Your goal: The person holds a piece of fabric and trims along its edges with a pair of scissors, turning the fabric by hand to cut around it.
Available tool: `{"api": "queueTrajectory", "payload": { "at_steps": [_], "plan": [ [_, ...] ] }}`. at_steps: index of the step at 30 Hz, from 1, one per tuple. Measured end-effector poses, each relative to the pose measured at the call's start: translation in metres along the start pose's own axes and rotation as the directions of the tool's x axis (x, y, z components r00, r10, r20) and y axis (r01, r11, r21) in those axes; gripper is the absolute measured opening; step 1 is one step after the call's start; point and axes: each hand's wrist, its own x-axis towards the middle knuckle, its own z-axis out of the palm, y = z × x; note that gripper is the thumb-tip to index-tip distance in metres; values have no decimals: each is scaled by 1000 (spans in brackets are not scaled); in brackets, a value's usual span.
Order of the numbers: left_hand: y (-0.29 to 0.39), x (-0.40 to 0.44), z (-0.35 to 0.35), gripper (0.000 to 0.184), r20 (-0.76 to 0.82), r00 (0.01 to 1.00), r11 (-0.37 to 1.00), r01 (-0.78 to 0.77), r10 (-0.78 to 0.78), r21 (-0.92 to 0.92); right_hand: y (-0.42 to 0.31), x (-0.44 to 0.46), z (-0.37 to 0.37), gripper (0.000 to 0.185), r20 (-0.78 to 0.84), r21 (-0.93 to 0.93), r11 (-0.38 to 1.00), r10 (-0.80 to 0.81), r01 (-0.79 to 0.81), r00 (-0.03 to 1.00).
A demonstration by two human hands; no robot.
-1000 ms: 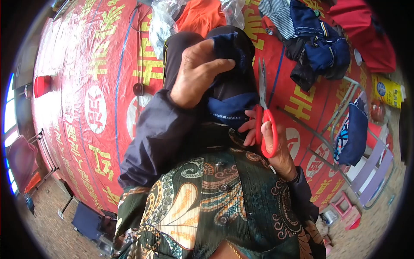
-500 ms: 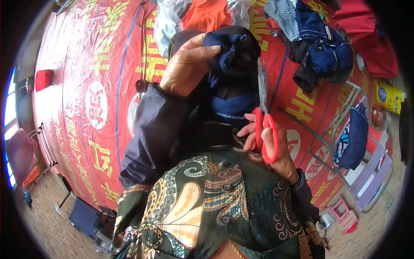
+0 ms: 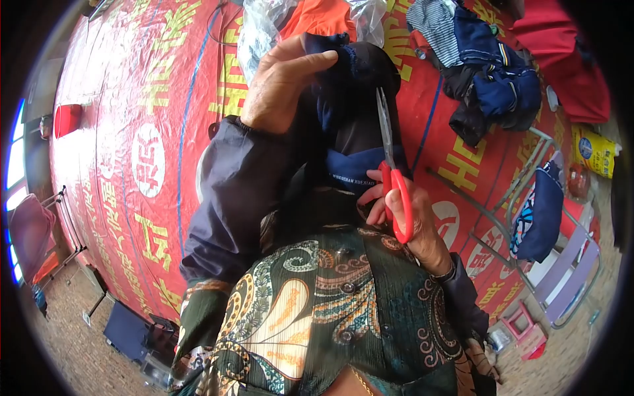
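Observation:
My left hand (image 3: 281, 86) pinches the gathered edge of a dark navy garment (image 3: 327, 99) between thumb and fingers, holding it up over my lap. A blue band (image 3: 353, 169) with small white lettering shows lower down on the dark cloth. In my right hand (image 3: 419, 218) is a pair of scissors (image 3: 403, 204), with my fingers around the red handles. Their metal blades look closed or nearly closed and point up toward the garment, a little to its right. Whether the tips touch the cloth I cannot tell.
Ahead lies a red sheet (image 3: 178, 99) with yellow characters. On it are an orange cloth in clear plastic (image 3: 320, 18) and a heap of dark clothes (image 3: 495, 79). A metal-framed chair (image 3: 561, 277) stands at the right, near a yellow bag (image 3: 594, 150).
My left hand has moved slightly up and left, and the garment's gathered edge has turned. The scissors have shifted left and now tilt left at the tips.

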Motion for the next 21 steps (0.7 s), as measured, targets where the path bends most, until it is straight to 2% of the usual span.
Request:
{"api": "queueTrajectory", "payload": {
  "at_steps": [2, 4, 7, 10, 13, 15, 19, 21],
  "plan": [
    [5, -1, -4, 17, 26, 1000, 1000, -14, 13, 8, 0, 1, 0, 68, -13, 30, 999, 20, -19, 1000],
    [16, -3, 2, 17, 53, 998, 1000, -27, 26, 16, 0, 3, 2, 80, -58, -43, 999, -18, 15, 998],
    [32, -9, 12, 10, 19, 999, 995, -50, 48, 81, 0, 3, 2, 80, -55, -20, 1000, -9, 8, 998],
    [36, -7, 4, 15, 81, 996, 981, -57, 43, 183, -1, 3, 1, 70, 1, 41, 999, -17, 17, 1000],
    [38, -12, 4, 20, 9, 1000, 958, -16, 14, 287, 3, 2, 1, 70, 8, 46, 999, -14, 14, 1000],
    [38, -15, 4, 21, 27, 995, 980, 93, -99, 174, 3, 1, 1, 70, 1, 54, 998, -25, 24, 1000],
    [25, -17, -4, 19, 88, 985, 989, 143, -145, 32, 2, -2, 1, 74, 4, 65, 996, -54, 54, 999],
    [18, -16, -9, 18, 141, 964, 967, 239, -225, -93, 1, -4, -1, 77, 16, 71, 996, -57, 56, 998]
  ]
}}
